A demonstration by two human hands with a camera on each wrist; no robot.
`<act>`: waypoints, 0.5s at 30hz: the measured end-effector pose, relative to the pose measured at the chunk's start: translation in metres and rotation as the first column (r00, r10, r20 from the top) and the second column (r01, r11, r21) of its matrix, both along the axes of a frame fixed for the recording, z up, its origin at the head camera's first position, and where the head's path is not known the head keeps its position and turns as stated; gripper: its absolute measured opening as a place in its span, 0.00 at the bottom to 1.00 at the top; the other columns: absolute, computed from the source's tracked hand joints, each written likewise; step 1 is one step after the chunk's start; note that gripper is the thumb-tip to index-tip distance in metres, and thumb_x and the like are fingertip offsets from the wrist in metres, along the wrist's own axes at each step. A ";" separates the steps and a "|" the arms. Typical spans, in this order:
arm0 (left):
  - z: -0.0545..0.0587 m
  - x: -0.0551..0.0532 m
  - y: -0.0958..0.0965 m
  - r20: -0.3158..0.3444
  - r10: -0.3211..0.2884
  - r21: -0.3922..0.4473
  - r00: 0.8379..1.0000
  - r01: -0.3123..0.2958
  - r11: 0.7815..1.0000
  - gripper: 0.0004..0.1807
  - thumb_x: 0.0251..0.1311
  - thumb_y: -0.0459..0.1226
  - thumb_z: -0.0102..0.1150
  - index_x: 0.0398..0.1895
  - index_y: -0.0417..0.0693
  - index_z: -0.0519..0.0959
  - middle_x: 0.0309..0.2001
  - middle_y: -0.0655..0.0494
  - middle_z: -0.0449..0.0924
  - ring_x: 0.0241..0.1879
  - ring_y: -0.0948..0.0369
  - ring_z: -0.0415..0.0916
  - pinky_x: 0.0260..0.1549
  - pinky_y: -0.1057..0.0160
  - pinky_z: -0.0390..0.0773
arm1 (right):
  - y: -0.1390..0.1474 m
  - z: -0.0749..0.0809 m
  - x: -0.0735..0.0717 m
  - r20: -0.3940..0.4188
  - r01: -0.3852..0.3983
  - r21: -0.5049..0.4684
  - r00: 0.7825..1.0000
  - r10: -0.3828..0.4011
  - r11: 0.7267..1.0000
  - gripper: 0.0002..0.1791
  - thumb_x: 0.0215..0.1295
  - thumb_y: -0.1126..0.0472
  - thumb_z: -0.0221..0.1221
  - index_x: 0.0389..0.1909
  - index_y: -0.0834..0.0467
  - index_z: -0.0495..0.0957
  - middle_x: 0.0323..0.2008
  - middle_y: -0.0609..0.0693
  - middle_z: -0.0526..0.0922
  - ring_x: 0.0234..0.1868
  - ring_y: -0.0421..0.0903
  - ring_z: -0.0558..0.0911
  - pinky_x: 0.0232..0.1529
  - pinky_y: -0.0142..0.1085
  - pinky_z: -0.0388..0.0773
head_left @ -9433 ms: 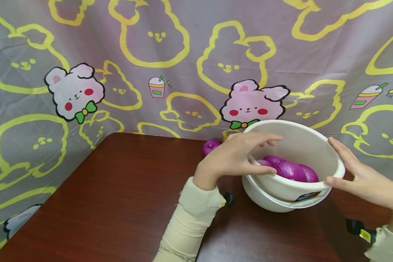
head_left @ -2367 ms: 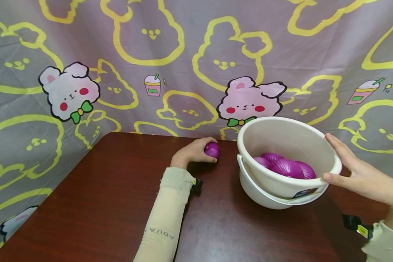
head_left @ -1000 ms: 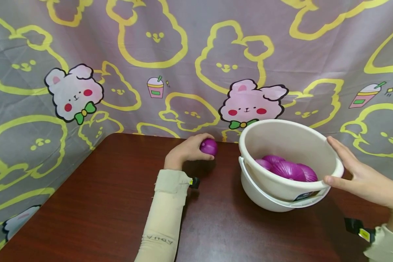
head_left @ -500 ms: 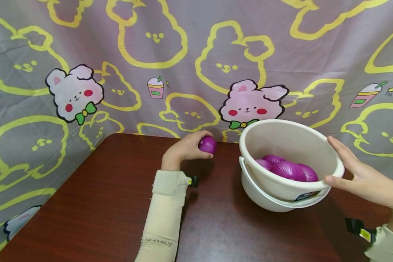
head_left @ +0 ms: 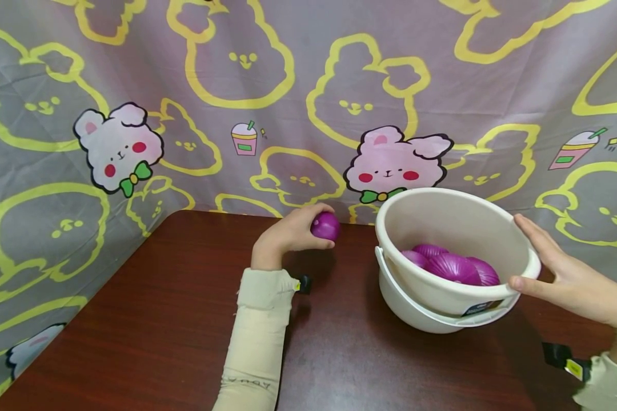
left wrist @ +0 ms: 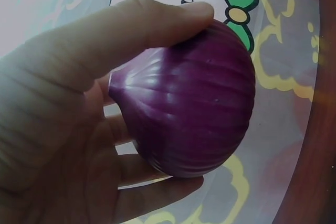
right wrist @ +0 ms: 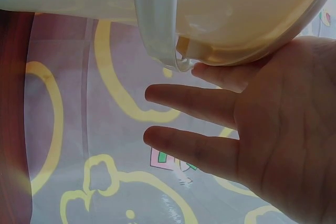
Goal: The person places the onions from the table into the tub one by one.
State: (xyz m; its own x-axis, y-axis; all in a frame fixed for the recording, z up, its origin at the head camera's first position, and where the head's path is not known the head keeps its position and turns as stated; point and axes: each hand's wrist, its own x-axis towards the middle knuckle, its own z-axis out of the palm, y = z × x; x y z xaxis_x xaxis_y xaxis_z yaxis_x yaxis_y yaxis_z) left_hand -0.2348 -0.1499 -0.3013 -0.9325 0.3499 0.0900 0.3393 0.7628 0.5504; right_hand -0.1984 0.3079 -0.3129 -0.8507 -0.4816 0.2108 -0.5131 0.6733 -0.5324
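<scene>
My left hand point(head_left: 294, 231) grips a round purple onion point(head_left: 325, 226) at the back of the table, left of the bucket, with a shadow on the wood below. In the left wrist view the onion point(left wrist: 194, 103) sits between the thumb and the curled fingers, its pointed neck toward the palm. My right hand point(head_left: 571, 282) rests against the right side of a cream bucket point(head_left: 455, 197), thumb and forefinger at its rim. The right wrist view shows this hand's straight, spread fingers point(right wrist: 194, 103) beside the bucket. Several purple onions point(head_left: 452, 268) lie inside.
The bucket's white handle point(head_left: 432, 311) hangs down around its front. A dark reddish-brown table point(head_left: 185, 302) lies beneath, its back edge against a grey curtain point(head_left: 298, 74) with yellow outlines and rabbit figures.
Earlier my left hand was at the bucket's rim and the onion lay on the table. It then took hold of this onion and moved it slightly left. The right hand kept its place.
</scene>
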 end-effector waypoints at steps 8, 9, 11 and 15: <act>0.002 0.001 -0.004 -0.014 0.005 0.000 1.000 -0.005 1.000 0.37 0.53 0.43 0.72 0.66 0.51 0.68 0.59 0.52 0.74 0.56 0.53 0.74 0.53 0.54 0.81 | 0.000 0.000 0.000 0.000 0.000 0.009 1.000 0.000 1.000 0.54 0.67 0.56 0.59 0.80 0.48 0.28 0.78 0.68 0.31 0.77 0.46 0.33 0.72 0.52 0.25; 0.002 0.001 -0.005 -0.018 0.007 -0.001 1.000 -0.007 1.000 0.36 0.53 0.43 0.72 0.66 0.51 0.68 0.59 0.52 0.74 0.56 0.53 0.74 0.53 0.54 0.81 | 0.000 0.000 0.000 -0.001 -0.001 0.010 1.000 0.001 1.000 0.54 0.67 0.56 0.59 0.80 0.49 0.28 0.78 0.68 0.31 0.77 0.45 0.33 0.72 0.50 0.24; 0.003 0.002 -0.006 -0.024 0.005 0.002 1.000 -0.005 1.000 0.36 0.53 0.43 0.72 0.66 0.51 0.68 0.60 0.52 0.74 0.56 0.54 0.74 0.53 0.54 0.81 | 0.000 0.000 0.000 -0.003 -0.001 0.011 1.000 0.001 1.000 0.54 0.67 0.56 0.59 0.80 0.49 0.29 0.78 0.68 0.31 0.77 0.45 0.33 0.72 0.50 0.24; 0.005 0.004 -0.007 -0.029 0.008 0.003 1.000 -0.008 1.000 0.37 0.53 0.44 0.72 0.66 0.52 0.68 0.60 0.52 0.73 0.57 0.54 0.73 0.54 0.53 0.80 | -0.001 0.000 -0.001 0.003 0.004 0.015 1.000 -0.004 1.000 0.55 0.67 0.55 0.59 0.80 0.49 0.28 0.77 0.69 0.31 0.77 0.55 0.33 0.71 0.61 0.27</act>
State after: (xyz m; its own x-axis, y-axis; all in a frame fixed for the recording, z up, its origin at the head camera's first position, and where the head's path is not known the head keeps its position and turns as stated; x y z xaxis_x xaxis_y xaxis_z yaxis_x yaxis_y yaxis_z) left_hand -0.2313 -0.1571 -0.2967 -0.9321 0.3425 0.1178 0.3493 0.7641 0.5424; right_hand -0.1991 0.3074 -0.3128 -0.8530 -0.4816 0.2010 -0.5090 0.6828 -0.5241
